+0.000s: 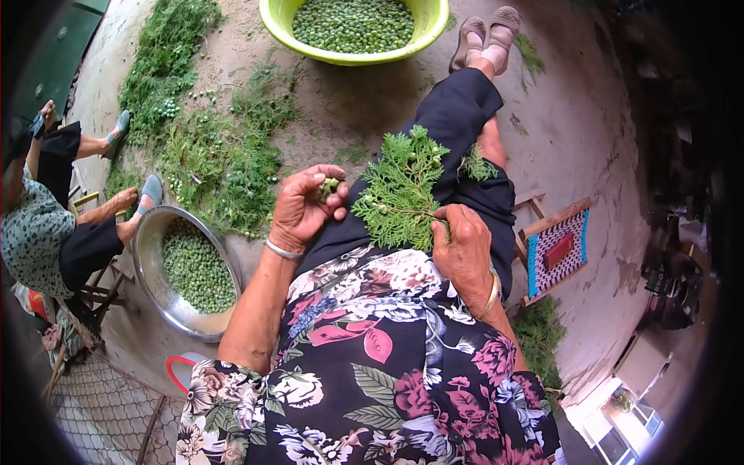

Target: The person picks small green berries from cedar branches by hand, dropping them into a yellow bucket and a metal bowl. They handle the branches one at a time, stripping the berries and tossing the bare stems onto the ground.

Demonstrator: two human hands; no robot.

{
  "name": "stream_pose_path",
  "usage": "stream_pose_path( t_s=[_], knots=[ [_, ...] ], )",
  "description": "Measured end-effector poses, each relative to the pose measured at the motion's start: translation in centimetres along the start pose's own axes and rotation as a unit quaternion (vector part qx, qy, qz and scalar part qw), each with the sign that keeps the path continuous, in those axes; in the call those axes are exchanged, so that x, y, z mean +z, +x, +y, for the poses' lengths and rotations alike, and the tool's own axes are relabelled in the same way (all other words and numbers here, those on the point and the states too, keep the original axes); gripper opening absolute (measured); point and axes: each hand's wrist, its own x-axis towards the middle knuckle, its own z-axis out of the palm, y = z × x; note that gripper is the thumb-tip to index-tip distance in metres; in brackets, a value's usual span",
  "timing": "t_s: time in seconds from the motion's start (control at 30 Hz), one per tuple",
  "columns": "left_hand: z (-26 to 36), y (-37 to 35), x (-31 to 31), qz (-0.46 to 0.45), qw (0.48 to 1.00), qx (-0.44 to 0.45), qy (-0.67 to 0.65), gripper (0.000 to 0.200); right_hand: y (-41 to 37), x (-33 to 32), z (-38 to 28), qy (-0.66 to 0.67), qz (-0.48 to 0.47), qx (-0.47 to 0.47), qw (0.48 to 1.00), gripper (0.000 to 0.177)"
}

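Over my lap, my right hand [463,252] pinches the stem of a leafy green conifer sprig [399,186], its flat fronds spread across my dark trousers. A few small pale-green cones sit among its leaves. To the left of it, my left hand [308,205] is curled around several green cones [328,187], which show between thumb and fingers. Left of that arm stands a metal basin [147,267] partly filled with green cones. A yellow-green plastic tub [277,31], also holding many green cones, is beyond my lap.
Heaps of cut conifer branches [225,155] cover the floor to the left. Another person [46,225] sits at the far left. A low woven stool [556,249] stands to my right, near more greenery [539,337]. A smaller sprig [477,164] rests on my leg.
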Motion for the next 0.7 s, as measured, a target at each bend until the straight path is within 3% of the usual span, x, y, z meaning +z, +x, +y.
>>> stream_pose_path(
  t_s=[0.13, 0.2, 0.23, 0.27, 0.33, 0.4, 0.47, 0.5, 0.57, 0.6, 0.67, 0.7],
  knots=[
    [0.3, -0.3, 3.3, 0.01, 0.991, 0.032, 0.129, 0.02, 0.0, 0.0, 0.0, -0.002, -0.001, 0.002, 1.0, 0.016],
    [0.2, -0.3, 4.5, 0.083, 0.9, 0.011, 0.428, 0.022, 0.0, -0.1, 0.0, -0.003, -0.002, 0.003, 1.0, 0.016],
    [0.0, -0.4, 5.7, 0.083, 0.864, 0.032, 0.495, 0.023, 0.0, -0.1, 0.0, -0.003, -0.003, 0.003, 1.0, 0.016],
    [-0.4, -0.2, 5.9, 0.083, 0.864, 0.032, 0.495, 0.023, 0.0, -0.1, -0.1, -0.003, -0.003, 0.003, 1.0, 0.016],
    [-0.9, 0.0, 5.8, 0.06, 0.734, 0.118, 0.666, 0.023, 0.0, -0.1, -0.1, -0.002, 0.001, -0.002, 1.0, 0.016],
    [-0.8, 0.1, 5.9, 0.066, 0.736, 0.109, 0.665, 0.021, 0.0, 0.0, 0.0, -0.001, 0.001, -0.003, 1.0, 0.015],
    [-0.5, 0.0, 6.3, 0.101, 0.864, 0.021, 0.494, 0.021, 0.0, 0.1, 0.0, -0.001, 0.001, -0.004, 1.0, 0.015],
    [-0.6, 0.1, 6.0, 0.101, 0.863, 0.02, 0.494, 0.021, 0.0, 0.1, 0.0, 0.008, -0.001, -0.005, 1.0, 0.015],
    [-0.8, 0.2, 4.4, 0.117, 0.939, -0.03, 0.321, 0.018, 0.0, 0.1, 0.0, 0.018, -0.002, -0.006, 1.0, 0.015],
    [-0.8, 0.3, 3.3, 0.118, 0.939, -0.03, 0.322, 0.018, 0.1, 0.1, 0.0, 0.003, 0.001, -0.006, 1.0, 0.015],
    [-0.6, 0.7, 0.6, 0.087, 0.993, -0.015, 0.08, 0.015, 0.0, 0.2, -0.1, -0.01, 0.003, -0.007, 1.0, 0.014],
    [-0.3, 0.7, -1.4, 0.028, 0.999, -0.014, -0.007, 0.014, 0.0, 0.3, 0.2, 0.0, 0.008, 0.003, 1.0, 0.014]
  ],
)
